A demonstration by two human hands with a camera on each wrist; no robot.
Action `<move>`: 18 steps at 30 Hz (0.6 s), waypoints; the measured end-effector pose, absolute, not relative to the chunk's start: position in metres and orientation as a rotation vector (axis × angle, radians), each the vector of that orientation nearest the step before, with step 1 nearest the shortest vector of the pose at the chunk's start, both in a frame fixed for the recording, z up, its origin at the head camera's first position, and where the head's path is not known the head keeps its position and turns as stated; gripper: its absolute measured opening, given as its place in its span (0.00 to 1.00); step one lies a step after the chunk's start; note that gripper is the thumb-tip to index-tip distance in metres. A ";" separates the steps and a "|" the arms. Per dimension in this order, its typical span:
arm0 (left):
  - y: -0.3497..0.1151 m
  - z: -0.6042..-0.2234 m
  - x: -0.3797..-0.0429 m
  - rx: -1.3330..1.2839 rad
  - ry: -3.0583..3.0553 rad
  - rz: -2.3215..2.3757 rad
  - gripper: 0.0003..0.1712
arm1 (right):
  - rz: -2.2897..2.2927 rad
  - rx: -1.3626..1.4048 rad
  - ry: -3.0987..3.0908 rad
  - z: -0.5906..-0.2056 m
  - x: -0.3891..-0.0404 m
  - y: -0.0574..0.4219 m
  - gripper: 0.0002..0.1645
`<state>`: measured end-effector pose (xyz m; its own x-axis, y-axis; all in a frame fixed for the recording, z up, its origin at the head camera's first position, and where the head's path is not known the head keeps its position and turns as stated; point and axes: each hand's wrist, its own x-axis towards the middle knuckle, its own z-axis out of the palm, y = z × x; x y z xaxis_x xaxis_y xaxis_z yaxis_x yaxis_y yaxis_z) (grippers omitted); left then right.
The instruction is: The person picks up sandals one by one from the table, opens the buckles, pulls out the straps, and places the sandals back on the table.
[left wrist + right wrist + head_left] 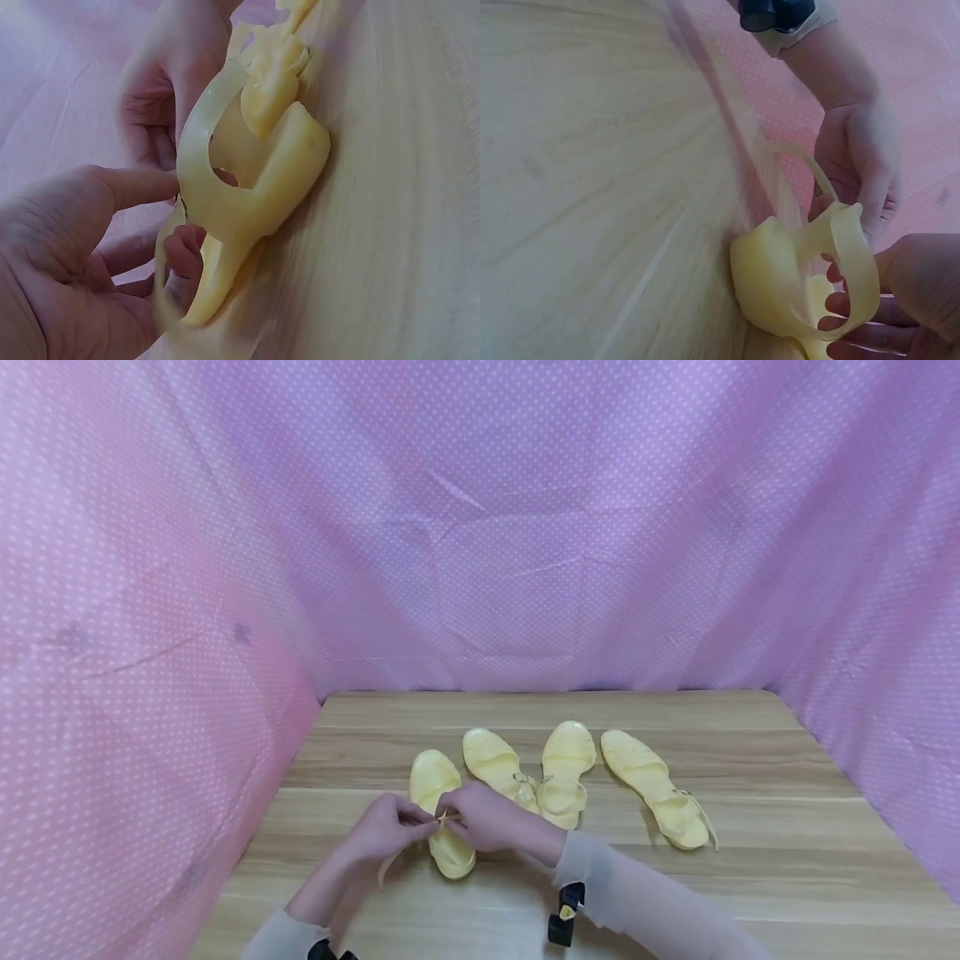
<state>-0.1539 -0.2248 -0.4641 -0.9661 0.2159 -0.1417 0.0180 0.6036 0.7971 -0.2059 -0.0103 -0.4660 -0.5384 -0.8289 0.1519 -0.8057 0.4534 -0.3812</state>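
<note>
The leftmost pale yellow sandal [433, 772] lies sole down on the table, toe pointing away from me. At its ankle strap [196, 139] my two hands meet. My left hand [382, 828] pinches the strap near the buckle with thumb and fingers, and the thin strap end [804, 159] loops out past that hand to the left. From the other side my right hand [487, 817] grips the strap, its fingers seen through the strap's opening in the right wrist view. The fingertips hide most of the buckle.
Three more yellow sandals lie to the right: one angled sandal [483, 750] just beyond my right hand, an upright-pointing one [567, 752] beside it, and a slanted one [637, 764] farther right. The wooden table [810, 860] is enclosed by pink dotted cloth [510, 568].
</note>
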 end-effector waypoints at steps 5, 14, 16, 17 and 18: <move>-0.220 -0.468 -0.146 0.117 2.527 1.404 0.11 | -0.654 -1.437 2.611 -0.462 -0.200 -0.003 0.06; -0.206 -0.478 -0.136 0.013 2.497 1.538 0.11 | -0.559 -1.369 2.647 -0.458 -0.196 -0.001 0.08; -0.202 -0.480 -0.134 -0.032 2.537 1.546 0.11 | -0.531 -1.401 2.660 -0.458 -0.195 -0.002 0.09; -0.200 -0.481 -0.133 -0.042 2.561 1.542 0.10 | -0.534 -1.417 2.659 -0.458 -0.194 -0.002 0.09; -0.198 -0.482 -0.132 -0.041 2.589 1.532 0.10 | -0.554 -1.426 2.650 -0.459 -0.194 -0.002 0.09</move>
